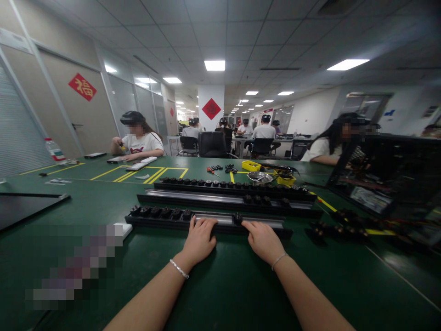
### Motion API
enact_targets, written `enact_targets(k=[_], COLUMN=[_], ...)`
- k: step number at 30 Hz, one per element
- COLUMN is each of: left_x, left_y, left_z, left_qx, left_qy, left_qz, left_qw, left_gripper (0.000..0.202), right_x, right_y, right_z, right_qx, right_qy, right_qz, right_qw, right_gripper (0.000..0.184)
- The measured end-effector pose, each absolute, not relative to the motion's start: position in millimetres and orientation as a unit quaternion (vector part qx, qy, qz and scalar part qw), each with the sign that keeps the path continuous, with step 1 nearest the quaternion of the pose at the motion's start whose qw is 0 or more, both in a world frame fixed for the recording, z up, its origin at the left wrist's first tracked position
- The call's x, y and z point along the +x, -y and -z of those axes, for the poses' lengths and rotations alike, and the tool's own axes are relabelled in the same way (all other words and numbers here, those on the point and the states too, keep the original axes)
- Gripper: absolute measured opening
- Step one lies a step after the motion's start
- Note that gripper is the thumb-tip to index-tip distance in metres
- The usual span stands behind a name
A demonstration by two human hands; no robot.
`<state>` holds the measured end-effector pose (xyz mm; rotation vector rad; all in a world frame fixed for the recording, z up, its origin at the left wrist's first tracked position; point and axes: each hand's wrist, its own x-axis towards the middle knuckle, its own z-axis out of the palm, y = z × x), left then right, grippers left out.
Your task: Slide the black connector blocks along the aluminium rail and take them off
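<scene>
Three long black rails lie side by side across the green table. My left hand rests on the nearest rail, fingers stretched forward over its silver groove. My right hand lies on the same rail a little to the right, fingers extended toward a single black clip between my hands. A row of black clips fills the rail's left end. The middle rail holds three clips near its right end, and the far rail carries a full row.
A black open case stands at the right with loose black parts in front. A yellow box, metal bowl and tools sit beyond the rails. A dark panel lies left. People work at the table and farther back.
</scene>
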<state>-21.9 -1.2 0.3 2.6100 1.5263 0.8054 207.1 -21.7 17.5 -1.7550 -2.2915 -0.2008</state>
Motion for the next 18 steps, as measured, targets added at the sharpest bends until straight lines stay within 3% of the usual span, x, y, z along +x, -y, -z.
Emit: enact_targets(k=[18], left_x=[-21.7], left_y=[0.9], left_z=[-0.7], left_qx=[0.835], left_qy=[-0.484], left_qz=[-0.263], left_qw=[0.010], left_gripper=[0.044], right_x=[215.7], right_y=[22.8], right_z=[-22.1], right_qx=[-0.603], right_qy=[0.788], right_qz=[0.067], right_qw=[0.108], right_gripper=[0.043])
